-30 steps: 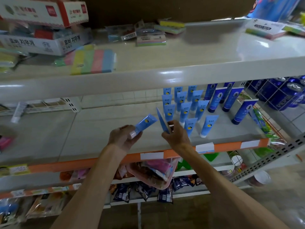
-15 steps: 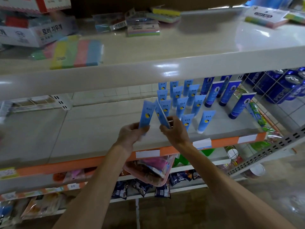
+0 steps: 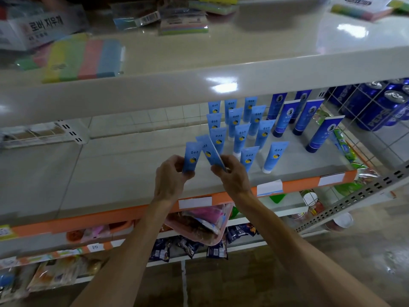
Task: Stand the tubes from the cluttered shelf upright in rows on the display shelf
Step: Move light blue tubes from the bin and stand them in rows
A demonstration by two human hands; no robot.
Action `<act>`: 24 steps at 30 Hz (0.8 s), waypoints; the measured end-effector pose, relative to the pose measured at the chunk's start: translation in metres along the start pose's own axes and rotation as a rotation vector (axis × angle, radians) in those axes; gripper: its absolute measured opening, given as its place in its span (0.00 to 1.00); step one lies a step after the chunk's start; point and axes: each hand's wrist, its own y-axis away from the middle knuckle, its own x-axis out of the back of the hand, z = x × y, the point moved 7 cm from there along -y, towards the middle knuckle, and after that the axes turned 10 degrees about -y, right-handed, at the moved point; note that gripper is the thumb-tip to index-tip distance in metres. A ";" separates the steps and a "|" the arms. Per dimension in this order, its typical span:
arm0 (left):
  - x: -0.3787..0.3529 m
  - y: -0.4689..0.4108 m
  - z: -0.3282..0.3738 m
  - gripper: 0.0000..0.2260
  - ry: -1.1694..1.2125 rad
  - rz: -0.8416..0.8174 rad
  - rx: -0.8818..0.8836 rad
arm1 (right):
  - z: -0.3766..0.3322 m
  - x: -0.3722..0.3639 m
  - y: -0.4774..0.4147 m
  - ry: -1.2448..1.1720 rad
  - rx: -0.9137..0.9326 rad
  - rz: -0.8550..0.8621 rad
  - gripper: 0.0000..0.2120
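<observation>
Head cam: L hand (image 3: pixel 170 181) pinches one tube (image 3: pixel 191 157), R hand (image 3: pixel 233 177) grips tilted tube (image 3: pixel 209 152).

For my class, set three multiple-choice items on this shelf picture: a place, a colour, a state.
1. The dark blue tubes stand where, relative to the standing light blue tubes? A left; B right; C on the shelf above.
2. The display shelf's front strip is: A orange; B green; C black.
3. The left hand and right hand are: A empty; B each gripping a tube; C gripping cans.
Key: B, they stand on the right; A, the strip shows orange; B, fingers curl round the left hand's tube and the right hand's tube.
</observation>
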 end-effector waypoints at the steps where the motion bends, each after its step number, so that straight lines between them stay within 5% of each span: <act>1: 0.001 -0.001 -0.001 0.13 0.006 0.007 -0.004 | 0.001 -0.001 0.000 -0.018 0.005 0.001 0.09; 6: 0.004 -0.005 -0.013 0.14 0.071 0.008 0.022 | 0.011 -0.007 -0.001 -0.151 -0.031 0.008 0.11; 24: 0.002 -0.001 -0.038 0.15 0.088 0.028 0.033 | 0.031 -0.002 -0.006 0.012 0.090 0.086 0.10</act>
